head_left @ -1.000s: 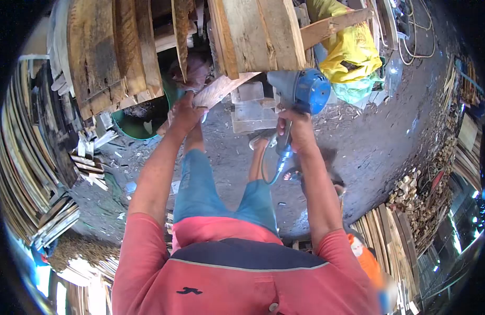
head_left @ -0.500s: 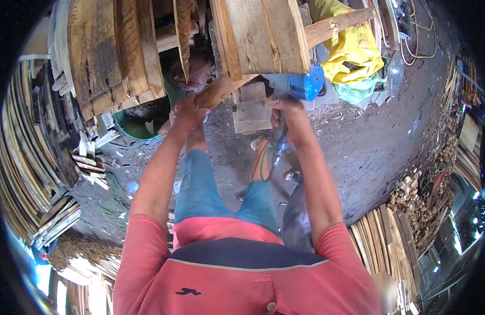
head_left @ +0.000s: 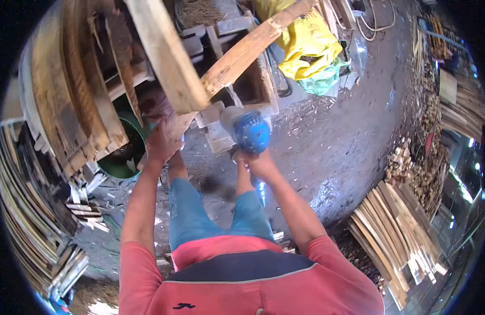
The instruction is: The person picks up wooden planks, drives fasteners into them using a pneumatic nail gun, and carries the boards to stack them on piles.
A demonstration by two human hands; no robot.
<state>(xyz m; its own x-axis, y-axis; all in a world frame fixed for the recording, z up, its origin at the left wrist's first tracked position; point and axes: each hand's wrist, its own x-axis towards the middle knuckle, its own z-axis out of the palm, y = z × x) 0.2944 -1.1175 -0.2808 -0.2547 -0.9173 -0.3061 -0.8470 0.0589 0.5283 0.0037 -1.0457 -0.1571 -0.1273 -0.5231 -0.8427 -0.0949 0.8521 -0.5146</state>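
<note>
My left hand (head_left: 161,140) is closed around the lower end of a long wooden plank (head_left: 255,50), which slants up to the right. Across this plank lies a thick board (head_left: 171,58), its near end just above my left hand. My right hand (head_left: 257,161) grips a power tool (head_left: 250,131) with a round blue housing and a pale front part; its exact kind is unclear. The tool is held low, right of the plank and near some small wood blocks (head_left: 219,137). My right fingers are partly hidden beneath the housing.
Several upright boards (head_left: 69,100) stand at the left beside a green tub (head_left: 121,167). Yellow plastic bag (head_left: 311,44) lies at the back right. Stacked planks (head_left: 397,231) and scrap wood (head_left: 400,163) line the right side. Wood chips litter the floor (head_left: 326,142).
The thick board has swung left and now shows its narrow edge instead of its broad face. The power tool and my right hand have moved left and closer to me. The view has shifted.
</note>
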